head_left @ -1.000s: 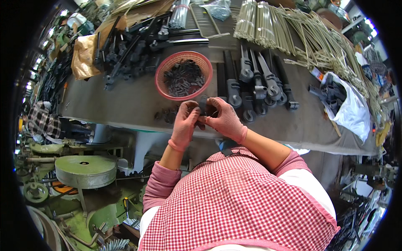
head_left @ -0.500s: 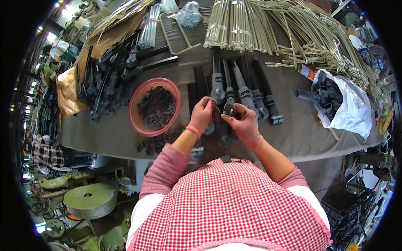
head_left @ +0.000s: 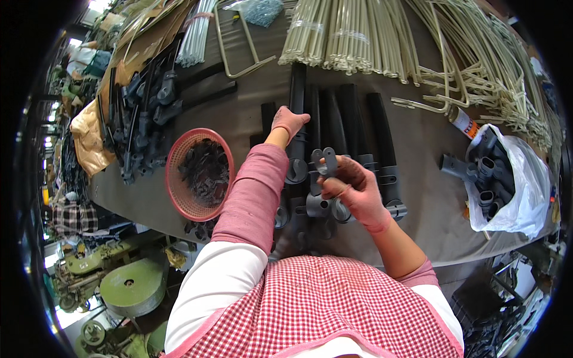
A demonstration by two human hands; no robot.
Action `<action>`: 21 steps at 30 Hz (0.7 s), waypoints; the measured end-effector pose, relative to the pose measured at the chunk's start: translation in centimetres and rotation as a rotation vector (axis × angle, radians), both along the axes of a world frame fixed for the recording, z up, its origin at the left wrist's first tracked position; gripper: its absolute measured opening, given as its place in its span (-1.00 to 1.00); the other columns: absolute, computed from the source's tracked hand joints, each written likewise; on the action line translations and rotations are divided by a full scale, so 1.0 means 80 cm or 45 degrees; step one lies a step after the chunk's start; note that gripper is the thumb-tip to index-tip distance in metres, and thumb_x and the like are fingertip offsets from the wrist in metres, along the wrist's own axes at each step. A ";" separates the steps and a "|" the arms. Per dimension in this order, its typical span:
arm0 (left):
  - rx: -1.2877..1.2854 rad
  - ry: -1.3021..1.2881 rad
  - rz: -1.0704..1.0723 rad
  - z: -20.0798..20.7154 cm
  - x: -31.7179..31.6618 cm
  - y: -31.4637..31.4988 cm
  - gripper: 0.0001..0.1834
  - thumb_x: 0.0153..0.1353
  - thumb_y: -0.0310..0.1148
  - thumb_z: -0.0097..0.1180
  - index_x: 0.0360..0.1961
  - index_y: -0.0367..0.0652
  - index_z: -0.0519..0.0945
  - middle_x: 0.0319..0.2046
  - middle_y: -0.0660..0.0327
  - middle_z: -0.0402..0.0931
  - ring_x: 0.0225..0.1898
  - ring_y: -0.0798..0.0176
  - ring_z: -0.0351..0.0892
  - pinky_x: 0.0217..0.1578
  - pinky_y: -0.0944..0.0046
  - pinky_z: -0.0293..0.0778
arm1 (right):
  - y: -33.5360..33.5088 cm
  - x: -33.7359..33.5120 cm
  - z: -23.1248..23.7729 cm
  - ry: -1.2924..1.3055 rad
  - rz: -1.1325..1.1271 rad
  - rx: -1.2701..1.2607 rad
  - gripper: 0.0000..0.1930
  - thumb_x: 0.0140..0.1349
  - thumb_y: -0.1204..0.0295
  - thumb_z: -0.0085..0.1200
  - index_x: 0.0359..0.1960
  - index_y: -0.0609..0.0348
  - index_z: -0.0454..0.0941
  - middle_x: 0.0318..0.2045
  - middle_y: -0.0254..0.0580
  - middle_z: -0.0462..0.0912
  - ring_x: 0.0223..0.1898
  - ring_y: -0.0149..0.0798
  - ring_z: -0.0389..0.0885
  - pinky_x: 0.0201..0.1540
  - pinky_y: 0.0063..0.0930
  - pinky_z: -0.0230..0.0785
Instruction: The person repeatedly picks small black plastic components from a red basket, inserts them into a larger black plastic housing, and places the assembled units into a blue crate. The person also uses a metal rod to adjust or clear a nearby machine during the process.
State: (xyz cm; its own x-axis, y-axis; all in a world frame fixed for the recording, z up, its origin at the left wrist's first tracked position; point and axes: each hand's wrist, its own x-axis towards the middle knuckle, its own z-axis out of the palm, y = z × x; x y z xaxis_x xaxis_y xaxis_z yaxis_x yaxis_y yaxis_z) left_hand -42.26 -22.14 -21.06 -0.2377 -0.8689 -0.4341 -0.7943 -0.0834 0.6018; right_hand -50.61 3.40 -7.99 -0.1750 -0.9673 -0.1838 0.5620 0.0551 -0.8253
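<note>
My left hand (head_left: 289,123) is stretched forward over the row of black tubes. It is closed around one long black tube (head_left: 298,86), its thumb out to the right and its other fingers mostly hidden. Nearer to me, my right hand (head_left: 360,192) pinches small dark plastic clips (head_left: 324,161) with rounded ends, held upright above the tubes' fittings. Several more black tubes (head_left: 379,128) lie side by side, with grey-black round-ended joints (head_left: 318,206) at their near ends. Left of my left forearm stands a red plastic basket (head_left: 171,173) holding many small dark clips (head_left: 206,170).
Bundles of pale metal rods (head_left: 349,36) cover the far side. To the right, a white plastic bag (head_left: 528,191) holds black pipe fittings (head_left: 492,173), with a can (head_left: 462,122) beside it. More black tube assemblies (head_left: 143,110) pile up at left. A green machine (head_left: 132,286) stands below the table.
My left hand has left my right hand's side and reached forward onto a black tube. My right hand has moved slightly nearer to me, still pinching clips. The view has shifted.
</note>
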 end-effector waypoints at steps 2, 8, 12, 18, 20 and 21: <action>0.328 0.451 0.154 0.019 0.030 0.000 -0.50 0.09 -0.15 0.32 -0.08 -0.33 0.54 -0.21 0.05 0.64 -0.29 0.06 0.67 -0.24 0.12 0.62 | 0.000 -0.003 -0.004 -0.021 -0.015 0.052 -0.67 0.38 0.37 0.13 0.13 0.18 0.53 -0.26 -0.33 0.65 -0.33 -0.52 0.60 -0.23 -0.59 0.50; 0.741 1.567 0.595 0.148 0.207 0.098 -0.71 0.27 -0.27 0.21 -0.06 -0.17 0.54 -0.40 0.20 0.59 -0.46 0.28 0.59 -0.42 0.25 0.60 | -0.010 0.044 0.018 0.389 0.390 0.010 -0.78 0.43 0.46 -0.01 0.02 0.23 0.57 -0.30 -0.49 0.40 -0.38 -0.66 0.30 -0.34 -0.77 0.18; 0.653 1.802 0.817 0.205 0.321 0.216 -0.65 0.27 -0.11 0.25 -0.09 -0.11 0.54 -0.44 0.22 0.57 -0.50 0.33 0.57 -0.48 0.32 0.56 | -0.015 0.141 0.043 0.684 0.756 -0.417 -0.78 0.34 0.58 -0.04 -0.05 0.28 0.59 -0.27 -0.46 0.29 -0.36 -0.59 0.23 -0.35 -0.71 0.08; 0.351 1.871 1.174 0.217 0.479 0.390 -0.67 0.30 -0.13 0.22 -0.16 -0.20 0.56 -0.32 0.15 0.63 -0.38 0.28 0.63 -0.35 0.30 0.60 | 0.055 0.298 0.057 0.408 1.302 -0.207 -0.79 0.36 0.48 0.04 -0.05 0.30 0.58 -0.30 -0.42 0.47 -0.34 -0.56 0.38 -0.25 -0.69 0.24; 0.254 1.848 1.292 0.224 0.528 0.447 -0.67 0.29 -0.13 0.24 -0.18 -0.19 0.56 -0.31 0.13 0.65 -0.40 0.28 0.63 -0.37 0.29 0.60 | 0.091 0.353 0.060 0.285 1.336 0.034 -0.77 0.36 0.44 0.06 -0.03 0.28 0.58 -0.33 -0.44 0.49 -0.37 -0.59 0.38 -0.29 -0.70 0.25; 0.209 1.847 1.322 0.229 0.552 0.472 -0.68 0.29 -0.14 0.24 -0.19 -0.19 0.56 -0.29 0.12 0.65 -0.39 0.27 0.64 -0.35 0.29 0.61 | 0.108 0.382 0.062 0.206 1.329 -0.002 -0.76 0.35 0.39 0.10 -0.03 0.26 0.57 -0.37 -0.47 0.50 -0.40 -0.61 0.39 -0.36 -0.71 0.25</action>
